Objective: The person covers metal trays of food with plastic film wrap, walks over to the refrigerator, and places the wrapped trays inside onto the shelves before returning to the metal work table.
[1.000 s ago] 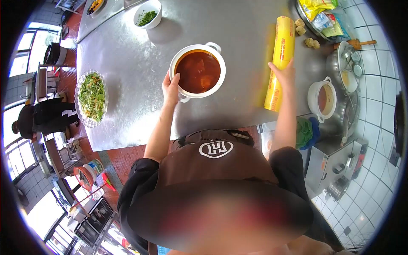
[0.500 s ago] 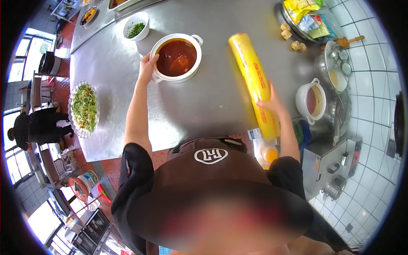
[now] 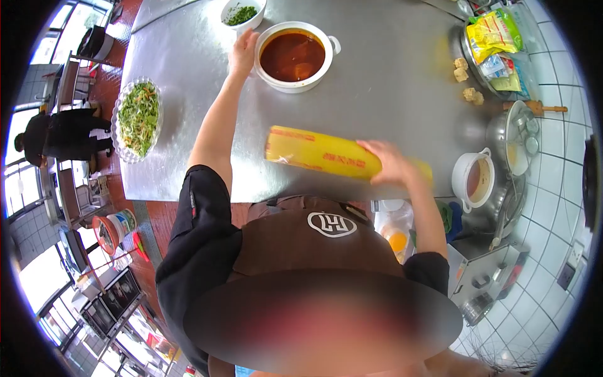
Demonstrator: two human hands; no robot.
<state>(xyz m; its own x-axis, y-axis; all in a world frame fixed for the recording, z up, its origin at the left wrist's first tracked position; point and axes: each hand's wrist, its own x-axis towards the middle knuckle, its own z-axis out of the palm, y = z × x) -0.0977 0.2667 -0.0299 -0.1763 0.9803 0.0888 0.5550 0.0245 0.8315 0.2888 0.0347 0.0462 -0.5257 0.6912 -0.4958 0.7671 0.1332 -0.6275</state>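
Observation:
A white two-handled pot (image 3: 293,88) of red-brown soup (image 3: 292,56) stands on the steel table. My left hand (image 3: 243,53) is at its left side, fingers stretched forward and not wrapped round the pot; whether they touch it I cannot tell. Just beyond those fingertips is a white bowl of chopped green herbs (image 3: 240,15). My right hand (image 3: 391,164) grips a yellow roll of cling film (image 3: 314,151) with red print. The roll lies roughly crosswise in front of my apron, its left end pointing towards the table's middle.
A glass plate of shredded salad (image 3: 138,119) sits at the table's left edge. On the right are a white pot (image 3: 472,179), steel bowls, a basin of yellow packets (image 3: 496,31) and several tan lumps (image 3: 472,96). Someone in black (image 3: 66,135) stands far left.
My right hand has swung the roll from nearly lengthwise to crosswise, closer to me. The left hand has let go of the pot's rim. The view has shifted, moving the table items.

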